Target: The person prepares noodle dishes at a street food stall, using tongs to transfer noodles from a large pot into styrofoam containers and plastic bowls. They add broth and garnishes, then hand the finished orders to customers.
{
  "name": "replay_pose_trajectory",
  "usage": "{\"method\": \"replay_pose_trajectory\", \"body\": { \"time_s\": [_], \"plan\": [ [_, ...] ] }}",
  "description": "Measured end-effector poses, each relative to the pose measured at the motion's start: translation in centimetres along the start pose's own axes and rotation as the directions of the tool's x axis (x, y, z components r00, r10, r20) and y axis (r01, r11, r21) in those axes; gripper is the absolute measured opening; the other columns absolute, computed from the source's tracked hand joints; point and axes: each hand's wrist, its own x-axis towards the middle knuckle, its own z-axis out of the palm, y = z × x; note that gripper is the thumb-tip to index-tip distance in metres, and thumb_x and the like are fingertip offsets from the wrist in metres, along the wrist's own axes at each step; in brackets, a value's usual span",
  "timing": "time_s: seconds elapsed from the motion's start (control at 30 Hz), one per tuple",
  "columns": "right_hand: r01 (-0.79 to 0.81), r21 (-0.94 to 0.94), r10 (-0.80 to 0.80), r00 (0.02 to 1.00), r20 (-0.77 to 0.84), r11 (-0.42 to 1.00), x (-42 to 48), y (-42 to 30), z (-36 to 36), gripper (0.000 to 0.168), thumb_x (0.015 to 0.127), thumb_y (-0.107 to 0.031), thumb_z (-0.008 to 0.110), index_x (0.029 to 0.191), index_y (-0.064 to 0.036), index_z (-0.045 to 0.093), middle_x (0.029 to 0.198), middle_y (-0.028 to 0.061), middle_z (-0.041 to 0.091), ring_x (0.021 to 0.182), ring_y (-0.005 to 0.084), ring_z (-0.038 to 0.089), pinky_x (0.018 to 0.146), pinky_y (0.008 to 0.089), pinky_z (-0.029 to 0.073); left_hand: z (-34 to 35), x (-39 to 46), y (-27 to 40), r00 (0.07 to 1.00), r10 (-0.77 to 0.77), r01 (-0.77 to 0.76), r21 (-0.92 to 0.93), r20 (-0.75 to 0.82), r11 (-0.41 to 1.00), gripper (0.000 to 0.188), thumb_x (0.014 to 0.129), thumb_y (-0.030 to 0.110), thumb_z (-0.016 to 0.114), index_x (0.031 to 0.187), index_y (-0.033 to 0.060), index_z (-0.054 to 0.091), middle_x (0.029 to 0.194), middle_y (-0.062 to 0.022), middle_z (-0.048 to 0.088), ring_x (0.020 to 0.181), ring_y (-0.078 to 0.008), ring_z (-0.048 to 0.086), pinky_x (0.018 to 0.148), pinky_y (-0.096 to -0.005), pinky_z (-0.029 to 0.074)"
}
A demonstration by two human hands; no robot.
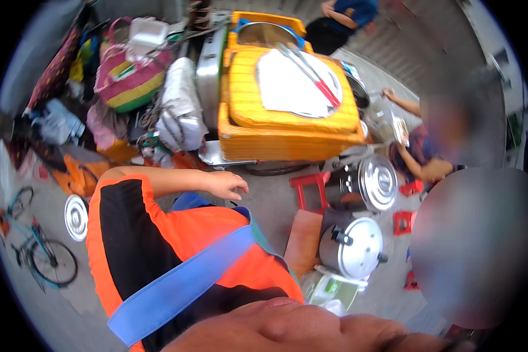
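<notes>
One hand of mine (229,185), which looks like my left hand from the arm at the picture's left, hangs before my body with loosely bent fingers and nothing in it. My right hand is out of view. Beyond the visible hand stands a large yellow box (286,147). On its lid lies a round plate covered with a white sheet (281,88), and tongs with red handles (328,92) rest across it. Behind them, a round metal pot (268,33) sits in another yellow container.
A lidded steel pot (378,182), a pressure cooker (361,248) and red stools (310,191) stand at the right. A seated person (422,154) holds a food container there; another person (347,22) is behind. A striped woven bag (132,88) and bundles lie left, with a bicycle (44,251) farther off.
</notes>
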Motion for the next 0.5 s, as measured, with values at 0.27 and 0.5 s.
{"method": "replay_pose_trajectory", "body": {
  "time_s": [0.27, 0.5],
  "plan": [
    [0.449, -0.084, -0.43, 0.885, 0.179, 0.889, 5.1, -16.1, 17.1, 0.022, 0.09, -0.005, 0.053, 0.111, -0.003, 0.049, 0.09, 0.0085, 0.059, 0.077, 0.0144, 0.054, 0.067, 0.0258, 0.043, 4.4, -15.0, -8.9, 0.891, -0.303, 0.211, -0.283, -0.338, 0.936, 0.039, 0.085, 0.028, 0.063, 0.116, 0.0058, 0.056, 0.106, -0.0136, 0.063, 0.092, -0.0254, 0.064, 0.081, -0.0375, 0.051],
    [0.682, 0.164, -0.612, 0.49, 0.621, 0.713, -5.6, -29.3, 40.1, 0.029, 0.09, -0.004, 0.055, 0.119, 0.0, 0.051, 0.098, 0.0111, 0.062, 0.088, 0.0174, 0.059, 0.078, 0.0294, 0.047, 3.3, -33.6, -21.2, 0.51, -0.483, 0.33, -0.356, -0.712, 0.874, 0.033, 0.084, 0.024, 0.064, 0.112, 0.0066, 0.059, 0.106, -0.0144, 0.059, 0.099, -0.0325, 0.058, 0.087, -0.0388, 0.047]
  ]
}}
